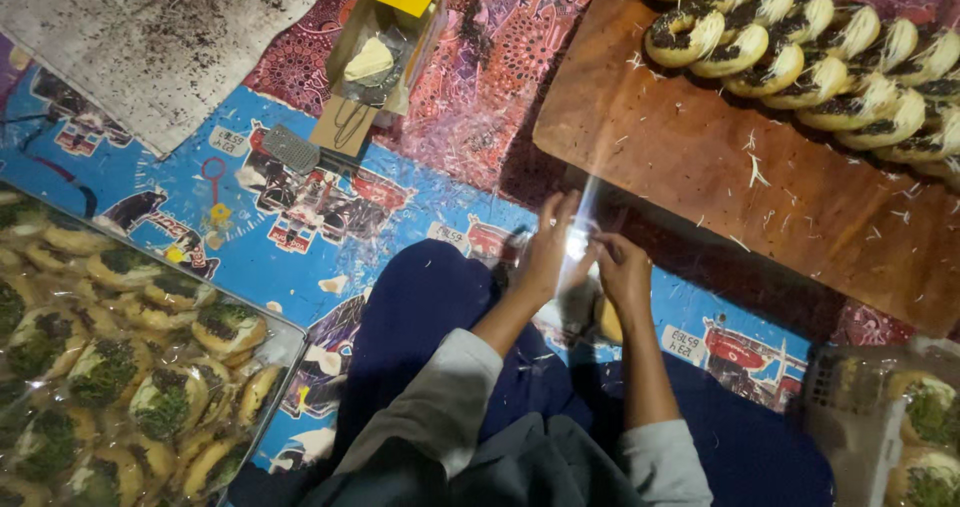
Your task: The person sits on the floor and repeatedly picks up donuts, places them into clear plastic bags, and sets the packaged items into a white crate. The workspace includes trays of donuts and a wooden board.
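Far left: lay a clear-covered tray (285,339) of filled buns, wrapped and green-topped. Beyond it sat a small metal grater (290,148) and an open cardboard box (385,42) on the blue printed mat (320,237). At centre, over the dark-clad lap: left hand (548,252) raised with fingers fairly straight, right hand (622,267) curled close beside it, both pinching a thin clear plastic wrap (580,242) with a bun (606,319) just beneath. Looked light, soft, easily squashed; wrap slippery and flimsy, so best taken by the film's edge, never pressed on the topping. Right: wooden board (700,157) bearing rows of unwrapped topped buns (800,52). Far right: a basket (850,407) of more.
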